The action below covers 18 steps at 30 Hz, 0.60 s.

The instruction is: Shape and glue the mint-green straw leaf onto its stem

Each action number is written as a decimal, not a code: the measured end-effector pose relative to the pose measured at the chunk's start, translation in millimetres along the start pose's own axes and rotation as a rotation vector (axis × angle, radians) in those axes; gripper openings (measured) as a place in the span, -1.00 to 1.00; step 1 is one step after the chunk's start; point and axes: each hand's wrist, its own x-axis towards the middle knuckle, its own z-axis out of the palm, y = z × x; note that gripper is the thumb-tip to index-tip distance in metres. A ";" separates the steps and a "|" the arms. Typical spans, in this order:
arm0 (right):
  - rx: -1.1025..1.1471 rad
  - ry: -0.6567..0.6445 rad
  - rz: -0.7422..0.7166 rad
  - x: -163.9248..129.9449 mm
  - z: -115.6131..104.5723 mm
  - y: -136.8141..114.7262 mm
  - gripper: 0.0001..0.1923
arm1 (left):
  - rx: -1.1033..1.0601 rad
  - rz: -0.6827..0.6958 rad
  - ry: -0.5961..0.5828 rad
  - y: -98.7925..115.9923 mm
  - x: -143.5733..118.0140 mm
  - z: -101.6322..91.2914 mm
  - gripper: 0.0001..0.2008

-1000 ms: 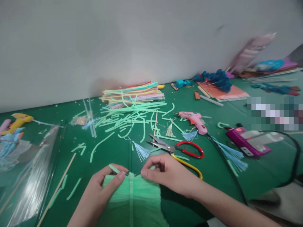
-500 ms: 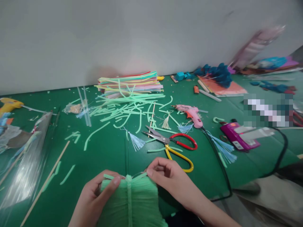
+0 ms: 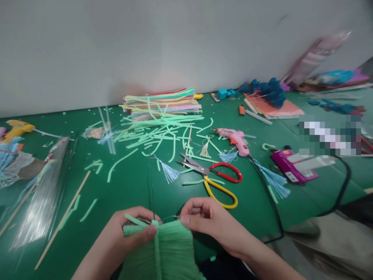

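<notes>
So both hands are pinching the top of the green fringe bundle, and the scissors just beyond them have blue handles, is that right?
Not quite: the scissors have one red and one yellow handle, as the head view shows. The left hand and right hand do pinch the green fringe bundle.

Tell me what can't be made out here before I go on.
Head view only:
- Green bundle: lower part cut off by the bottom edge.
- Left hand and right hand: fingertips cover the bundle's top, so each grip is unclear.
- Far right table: pixelated patch.
- Pink object: blurred.

Both hands' [image 3: 132,229] grip on green fringed bundle [image 3: 166,252], scissors [image 3: 214,179] beyond
</notes>
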 end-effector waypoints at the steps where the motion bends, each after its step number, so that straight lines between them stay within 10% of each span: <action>1: 0.016 -0.010 0.000 -0.6 0.0 -0.5 -0.69 | 0.035 -0.005 -0.011 2.5 1.1 0.0 -0.73; 18: 0.149 -0.119 0.085 4.0 -4.1 1.5 -0.65 | 0.065 0.022 -0.048 0.3 3.6 5.9 -0.83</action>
